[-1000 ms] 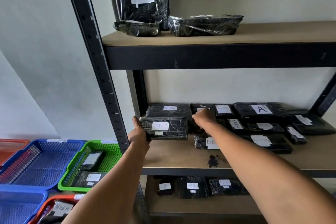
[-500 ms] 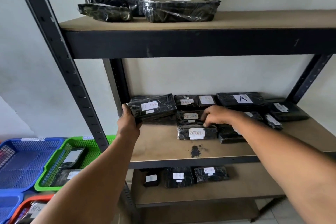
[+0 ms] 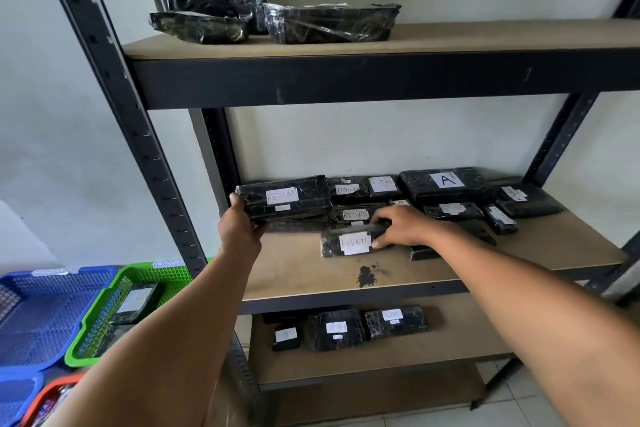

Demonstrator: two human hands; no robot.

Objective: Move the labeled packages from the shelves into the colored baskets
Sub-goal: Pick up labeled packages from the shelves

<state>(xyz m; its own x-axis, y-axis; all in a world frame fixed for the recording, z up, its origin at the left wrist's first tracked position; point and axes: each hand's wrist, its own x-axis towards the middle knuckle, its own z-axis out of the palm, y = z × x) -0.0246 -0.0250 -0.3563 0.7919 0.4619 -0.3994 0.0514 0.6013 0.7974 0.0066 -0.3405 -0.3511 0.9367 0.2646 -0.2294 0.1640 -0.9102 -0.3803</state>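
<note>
With our left hand [image 3: 242, 230] gripping one RETURN package [image 3: 284, 198] and our right hand [image 3: 398, 229] pinching another package [image 3: 349, 243] beside it, either slick wrapper could slip.

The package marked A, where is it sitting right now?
The package marked A lies at the back of the middle shelf, right of centre in the head view, against the wall, beyond the right hand.

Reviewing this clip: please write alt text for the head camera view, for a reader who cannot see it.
On the middle shelf of a dark metal rack, the left hand grips a black wrapped package labeled RETURN, while the right hand pinches a smaller RETURN package. Blue and green baskets sit at lower left.
</note>
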